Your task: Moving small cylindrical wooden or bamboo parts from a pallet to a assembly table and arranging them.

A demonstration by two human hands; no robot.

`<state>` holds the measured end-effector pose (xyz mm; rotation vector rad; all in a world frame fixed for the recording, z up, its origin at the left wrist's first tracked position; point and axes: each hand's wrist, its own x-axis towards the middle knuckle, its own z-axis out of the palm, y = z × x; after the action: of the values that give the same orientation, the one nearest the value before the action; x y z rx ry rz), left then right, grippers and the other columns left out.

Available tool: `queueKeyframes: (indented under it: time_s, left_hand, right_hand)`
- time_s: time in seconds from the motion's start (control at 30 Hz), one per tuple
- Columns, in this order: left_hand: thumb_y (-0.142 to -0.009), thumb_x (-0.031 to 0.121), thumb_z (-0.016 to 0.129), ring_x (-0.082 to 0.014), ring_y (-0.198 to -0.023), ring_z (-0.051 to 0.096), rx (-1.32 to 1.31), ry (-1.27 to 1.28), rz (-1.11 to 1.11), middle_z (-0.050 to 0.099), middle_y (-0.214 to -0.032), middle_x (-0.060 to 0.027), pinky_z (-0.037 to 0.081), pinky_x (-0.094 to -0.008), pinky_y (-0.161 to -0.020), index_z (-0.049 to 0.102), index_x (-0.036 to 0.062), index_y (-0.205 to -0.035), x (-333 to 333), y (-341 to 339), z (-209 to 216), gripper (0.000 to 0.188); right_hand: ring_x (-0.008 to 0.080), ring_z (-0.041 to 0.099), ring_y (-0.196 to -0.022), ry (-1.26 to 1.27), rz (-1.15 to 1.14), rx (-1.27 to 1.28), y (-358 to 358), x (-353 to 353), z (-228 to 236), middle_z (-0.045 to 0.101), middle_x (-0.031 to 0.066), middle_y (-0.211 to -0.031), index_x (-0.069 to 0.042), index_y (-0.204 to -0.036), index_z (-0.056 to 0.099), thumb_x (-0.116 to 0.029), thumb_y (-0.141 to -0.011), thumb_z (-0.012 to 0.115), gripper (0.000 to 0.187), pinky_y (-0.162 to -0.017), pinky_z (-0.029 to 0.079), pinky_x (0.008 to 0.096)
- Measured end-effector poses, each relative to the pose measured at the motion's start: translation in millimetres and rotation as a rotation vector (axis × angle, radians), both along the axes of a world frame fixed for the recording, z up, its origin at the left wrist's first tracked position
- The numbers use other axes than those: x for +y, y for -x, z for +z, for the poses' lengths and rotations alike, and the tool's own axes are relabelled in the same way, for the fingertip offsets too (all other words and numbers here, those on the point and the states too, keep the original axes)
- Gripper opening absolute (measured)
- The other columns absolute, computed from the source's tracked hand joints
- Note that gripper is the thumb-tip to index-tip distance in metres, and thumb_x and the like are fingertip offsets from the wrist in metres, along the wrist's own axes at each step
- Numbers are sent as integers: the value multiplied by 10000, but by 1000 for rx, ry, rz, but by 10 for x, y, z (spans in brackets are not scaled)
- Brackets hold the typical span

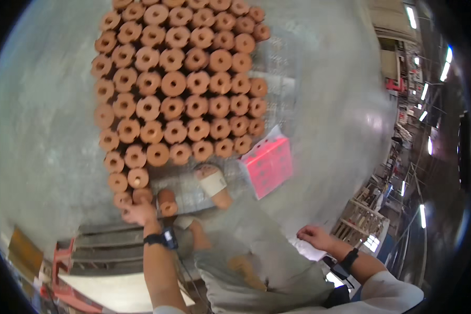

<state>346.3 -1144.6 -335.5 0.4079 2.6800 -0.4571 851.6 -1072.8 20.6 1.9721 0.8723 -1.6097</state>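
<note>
Many reddish-brown clay cylinders [173,83], each with a round hole through its middle, stand upright in close rows. At the near left end of the rows, my left hand [139,212] has its fingers closed against a clay cylinder [143,195]. Its fingertips are partly hidden. Just right of that hand, another clay cylinder [167,202] appears tilted, apart from the rows. My right hand [317,237] hangs over my right leg with its fingers loosely apart and nothing visible in them. A bright white patch [306,249] shows beside it; I cannot tell what it is.
A pink spotted sheet in a clear plastic sleeve [269,165] lies by the near right corner of the rows. My sandalled foot [213,182] is close to the cylinders. At lower left stands a slatted bench [107,240] with red ends. A wooden pallet [353,222] lies farther right.
</note>
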Motion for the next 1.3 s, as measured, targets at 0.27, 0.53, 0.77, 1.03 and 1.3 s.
queueKeyframes:
  time_s: [0.27, 0.53, 0.77, 1.03, 1.3]
  left_hand:
    - [-891, 204, 696, -468, -1319, 279, -190, -186, 322, 211, -1471, -314, 380, -483, -1051, 213, 103, -1530, 447, -73, 187, 808]
    - [-889, 224, 679, -532, -1340, 237, -169, -61, 281, 179, -1507, -323, 416, -514, -1040, 175, 152, -1560, 531, -187, 198, 842]
    - [-855, 442, 696, -481, -1218, 378, 71, 83, 85, 275, -1452, -276, 378, -561, -979, 250, 7, -1493, 142, 43, -230, 892]
    - [-926, 507, 600, -378, -1283, 385, 10, -59, 625, 266, -1488, -230, 421, -411, -965, 324, 57, -1449, 478, -114, -134, 743]
    - [-868, 671, 570, -279, -1331, 406, 106, -145, 919, 310, -1520, -158, 420, -454, -995, 372, 108, -1446, 560, -27, -134, 831]
  right_hand:
    - [105, 630, -946, 55, -91, 22, 31, -142, -137, 707, 26, -1008, -38, -1084, 681, -235, -984, 650, 223, -853, 510, 284]
    - [215, 687, -842, -62, 239, 33, -55, 110, -711, 719, 127, -918, -57, -1073, 684, -323, -949, 646, 296, -789, 536, 349]
    - [112, 630, -796, -244, 176, 107, 121, 469, -974, 689, 38, -858, -46, -1039, 676, -225, -950, 656, 201, -737, 519, 286]
    - [59, 540, -738, -62, 117, 48, 66, 278, -867, 623, -27, -805, -40, -998, 663, -191, -960, 636, 158, -685, 476, 250]
    - [138, 642, -800, -78, 165, 24, 176, 133, -855, 699, 61, -877, -15, -1020, 673, -203, -950, 650, 202, -765, 526, 296]
